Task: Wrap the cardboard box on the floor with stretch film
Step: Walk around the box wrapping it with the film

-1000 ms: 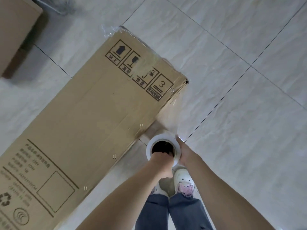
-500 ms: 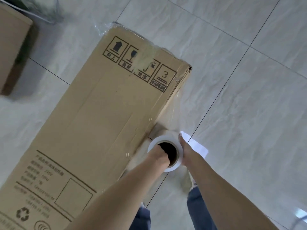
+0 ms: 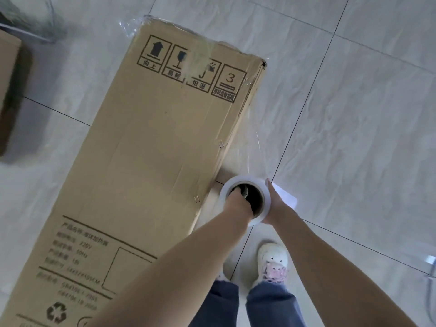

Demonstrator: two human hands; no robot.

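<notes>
1. A long cardboard box (image 3: 151,166) lies flat on the pale tiled floor (image 3: 354,138), running from the lower left up toward the top centre.
2. Its far end carries printed handling symbols, and clear stretch film (image 3: 203,53) already covers that end, bunching at the far left corner.
3. The film roll (image 3: 245,200) stands upright just beside the box's right long edge, about halfway along it, held above the floor.
4. The left hand (image 3: 237,204) reaches down into the roll's hollow core, fingers hidden inside; its grip cannot be made out.
5. The right hand (image 3: 274,204) presses flat against the roll's outer right side, fingers extended.
6. A taut sheet of film stretches from the roll up to the box's far right corner.
7. White shoes (image 3: 272,263) and blue jeans show below the hands.
</notes>
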